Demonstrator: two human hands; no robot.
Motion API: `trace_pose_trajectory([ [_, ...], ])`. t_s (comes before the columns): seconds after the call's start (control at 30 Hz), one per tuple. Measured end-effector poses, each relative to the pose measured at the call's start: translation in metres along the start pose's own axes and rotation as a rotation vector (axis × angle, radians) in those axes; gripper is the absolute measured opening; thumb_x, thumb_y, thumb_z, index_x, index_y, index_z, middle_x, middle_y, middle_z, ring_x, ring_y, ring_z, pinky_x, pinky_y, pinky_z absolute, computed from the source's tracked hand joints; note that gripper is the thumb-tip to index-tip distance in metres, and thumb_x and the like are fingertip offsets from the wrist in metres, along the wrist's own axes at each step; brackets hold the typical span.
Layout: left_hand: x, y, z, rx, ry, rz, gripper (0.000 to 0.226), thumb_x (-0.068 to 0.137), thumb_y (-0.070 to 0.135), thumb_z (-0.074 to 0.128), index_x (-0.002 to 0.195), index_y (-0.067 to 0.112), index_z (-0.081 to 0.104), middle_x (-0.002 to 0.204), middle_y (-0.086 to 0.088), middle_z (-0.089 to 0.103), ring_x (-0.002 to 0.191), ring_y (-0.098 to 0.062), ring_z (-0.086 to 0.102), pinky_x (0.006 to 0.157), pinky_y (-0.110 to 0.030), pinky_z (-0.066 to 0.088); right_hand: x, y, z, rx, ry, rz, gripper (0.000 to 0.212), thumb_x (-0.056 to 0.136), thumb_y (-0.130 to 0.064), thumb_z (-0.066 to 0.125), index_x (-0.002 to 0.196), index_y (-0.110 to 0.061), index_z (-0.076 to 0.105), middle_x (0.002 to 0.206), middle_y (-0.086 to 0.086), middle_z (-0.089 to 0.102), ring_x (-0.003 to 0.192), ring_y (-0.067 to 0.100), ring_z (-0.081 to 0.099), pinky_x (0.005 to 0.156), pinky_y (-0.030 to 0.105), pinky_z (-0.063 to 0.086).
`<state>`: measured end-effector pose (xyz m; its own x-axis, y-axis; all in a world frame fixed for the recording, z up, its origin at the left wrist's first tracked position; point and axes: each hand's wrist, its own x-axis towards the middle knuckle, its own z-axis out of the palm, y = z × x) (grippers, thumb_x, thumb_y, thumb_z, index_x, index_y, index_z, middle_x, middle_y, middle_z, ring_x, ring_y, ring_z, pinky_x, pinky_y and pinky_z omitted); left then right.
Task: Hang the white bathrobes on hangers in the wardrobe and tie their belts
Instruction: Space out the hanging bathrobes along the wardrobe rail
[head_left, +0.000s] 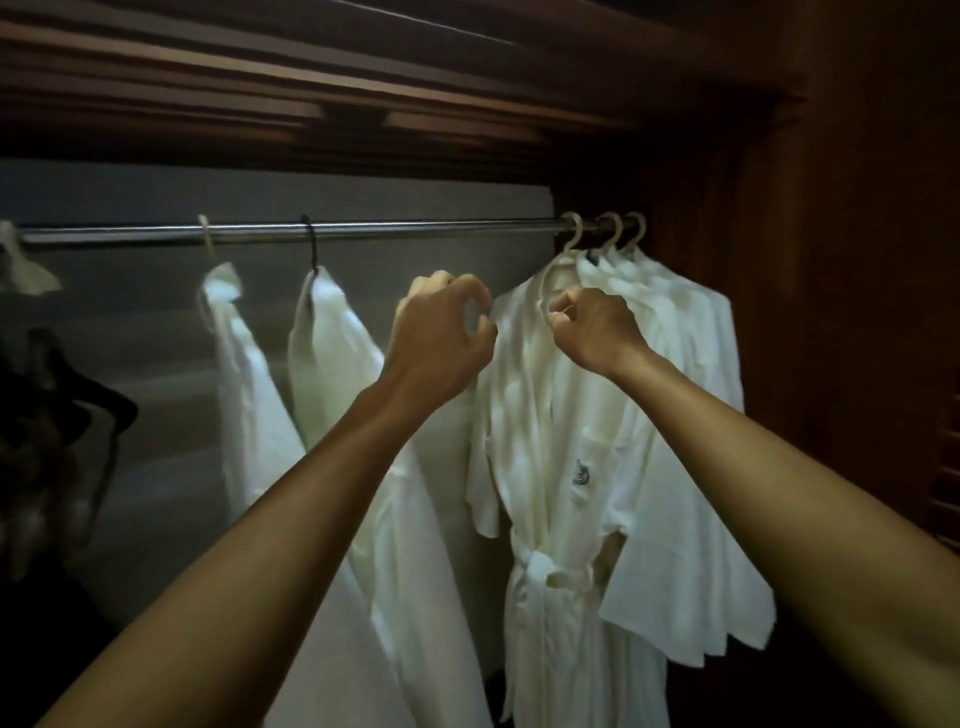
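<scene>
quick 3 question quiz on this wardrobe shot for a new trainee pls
1. True or false: the belt of the front bathrobe is already tied.
2. Fill in: at the right end of the rail, the cream hanger hooks number ___.
3. Where do the left hand and the right hand pinch?
A) the rail
B) the top of the front bathrobe, by its collar
C) its belt

Key: 1 true; 2 three; 3 B
</scene>
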<state>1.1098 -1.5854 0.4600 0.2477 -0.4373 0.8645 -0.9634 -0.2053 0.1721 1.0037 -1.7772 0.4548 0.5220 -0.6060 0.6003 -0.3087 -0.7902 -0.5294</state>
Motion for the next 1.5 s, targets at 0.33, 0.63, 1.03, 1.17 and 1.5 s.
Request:
trace_pose_trajectory([
  [0.33, 0.072, 0.043, 0.143, -0.213, -0.172, -0.333, 0.031, 0.086, 0.035, 0.057, 0.114, 0.025, 0.067, 0.100, 0.002, 0.068, 0.089, -0.016, 0.064, 0.072, -0.028, 0.051, 0.087, 0.118, -0.059, -0.107, 0.041, -0.088, 0.033, 0.093, -0.019, 0.054, 0.120, -0.016, 0.073, 0.124, 0.005, 0.071, 0.119, 0.024, 0.064, 0.096, 0.027, 0.047],
  [0.63, 0.131, 0.068, 0.245, -0.565, -0.125, -0.655, 0.069, 0.089, 0.050, 0.063, 0.148, 0.021, 0.043, 0.136, 0.002, 0.057, 0.121, -0.021, 0.058, 0.094, -0.036, 0.050, 0.161, 0.167, -0.061, -0.098, -0.079, -0.013, 0.028, 0.093, -0.014, 0.063, 0.120, -0.016, 0.073, 0.122, 0.004, 0.068, 0.108, 0.018, 0.065, 0.083, 0.024, 0.046],
  [1.03, 0.157, 0.049, 0.276, -0.678, -0.090, -0.704, 0.066, 0.067, 0.057, 0.058, 0.132, 0.050, 0.049, 0.128, 0.009, 0.065, 0.109, -0.019, 0.067, 0.093, -0.043, 0.056, 0.166, 0.164, -0.048, 0.059, -0.239, -0.046, 0.027, 0.092, -0.013, 0.070, 0.118, -0.008, 0.072, 0.105, 0.009, 0.073, 0.095, 0.023, 0.071, 0.076, 0.032, 0.059],
  [1.17, 0.159, 0.038, 0.245, -0.761, -0.114, -0.777, 0.049, 0.097, 0.053, 0.053, 0.132, 0.021, 0.065, 0.121, 0.000, 0.069, 0.097, -0.014, 0.067, 0.080, -0.021, 0.052, 0.167, 0.158, -0.033, -0.070, -0.219, -0.067, 0.035, 0.095, -0.022, 0.063, 0.127, -0.009, 0.066, 0.115, 0.010, 0.068, 0.101, 0.024, 0.064, 0.083, 0.033, 0.055],
  [1.5, 0.132, -0.009, 0.195, -0.516, 0.059, -0.797, 0.079, 0.091, 0.071, 0.054, 0.110, -0.004, 0.070, 0.113, -0.025, 0.071, 0.106, -0.040, 0.067, 0.076, -0.033, 0.049, 0.148, 0.118, 0.000, 0.069, -0.164, -0.172, 0.034, 0.090, -0.021, 0.063, 0.061, -0.020, 0.044, 0.060, -0.003, 0.047, 0.057, 0.012, 0.048, 0.054, 0.027, 0.034],
])
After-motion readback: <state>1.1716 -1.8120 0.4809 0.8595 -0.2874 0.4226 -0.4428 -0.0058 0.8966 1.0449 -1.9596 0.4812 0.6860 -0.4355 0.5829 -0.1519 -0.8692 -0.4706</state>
